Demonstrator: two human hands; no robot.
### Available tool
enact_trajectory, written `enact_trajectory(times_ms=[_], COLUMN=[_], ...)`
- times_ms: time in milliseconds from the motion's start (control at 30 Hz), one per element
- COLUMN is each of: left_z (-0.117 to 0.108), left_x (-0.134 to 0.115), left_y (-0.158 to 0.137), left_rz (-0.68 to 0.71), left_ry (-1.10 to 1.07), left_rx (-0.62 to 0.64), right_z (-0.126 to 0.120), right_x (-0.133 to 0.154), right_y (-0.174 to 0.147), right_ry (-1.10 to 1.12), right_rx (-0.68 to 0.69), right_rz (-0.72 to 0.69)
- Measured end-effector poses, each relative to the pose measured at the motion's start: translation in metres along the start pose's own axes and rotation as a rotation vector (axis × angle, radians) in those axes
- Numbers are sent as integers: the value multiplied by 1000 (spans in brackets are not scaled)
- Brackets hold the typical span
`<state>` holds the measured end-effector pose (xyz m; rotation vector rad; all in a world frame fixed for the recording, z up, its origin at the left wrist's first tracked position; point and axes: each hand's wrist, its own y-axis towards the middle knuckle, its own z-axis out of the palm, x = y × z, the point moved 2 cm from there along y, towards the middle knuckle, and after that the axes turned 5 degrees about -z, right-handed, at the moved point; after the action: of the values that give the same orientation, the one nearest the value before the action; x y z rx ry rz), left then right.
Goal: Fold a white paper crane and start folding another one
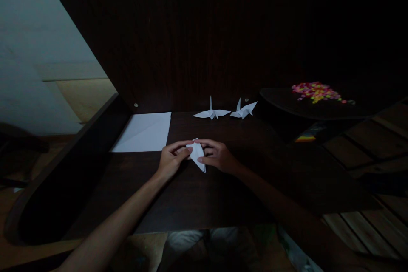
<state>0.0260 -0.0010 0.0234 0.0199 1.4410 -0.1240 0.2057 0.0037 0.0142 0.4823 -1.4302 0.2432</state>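
Between my two hands is a small piece of folded white paper [198, 155], kite-like in outline, with its point tilted down and to the right. My left hand [174, 156] grips its left edge, thumb on the front face. On the other side my right hand [219, 155] pinches the right edge, thumb low and index finger at the top. Beyond the hands stand two finished white paper cranes, one in the middle [212, 114] and one further right [245, 111], wings spread.
A stack of white paper sheets [143, 131] lies at the left of the dark wooden desk [127, 187]. Colourful small pieces [318, 92] are heaped on a raised corner shelf [280, 101] at right. A dark upright panel [178, 42] closes off the back.
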Motion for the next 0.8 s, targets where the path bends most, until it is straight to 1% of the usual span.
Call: enact_trajectory(times_ms=[133, 267, 333, 433, 500, 700, 800], left_z=[1, 0, 1, 3, 5, 5, 4], left_x=[1, 0, 0, 0, 1, 5, 8], left_y=[1, 1, 1, 0, 0, 0, 1], left_rz=[0, -24, -50, -85, -103, -153, -166], left_ry=[-35, -94, -68, 35, 85, 83, 51], left_rx=[-7, 24, 60, 139, 167, 152, 143], right_z=[-1, -5, -7, -10, -11, -7, -6], right_x=[0, 2, 3, 6, 7, 9, 9], right_y=[1, 2, 3, 3, 2, 0, 0], right_ry=[-2, -51, -83, -148, -213, -433, -496], right_rx=[-37, -68, -63, -38, -29, -21, -35], right_rz=[-36, -20, -14, -32, -47, -131, -167])
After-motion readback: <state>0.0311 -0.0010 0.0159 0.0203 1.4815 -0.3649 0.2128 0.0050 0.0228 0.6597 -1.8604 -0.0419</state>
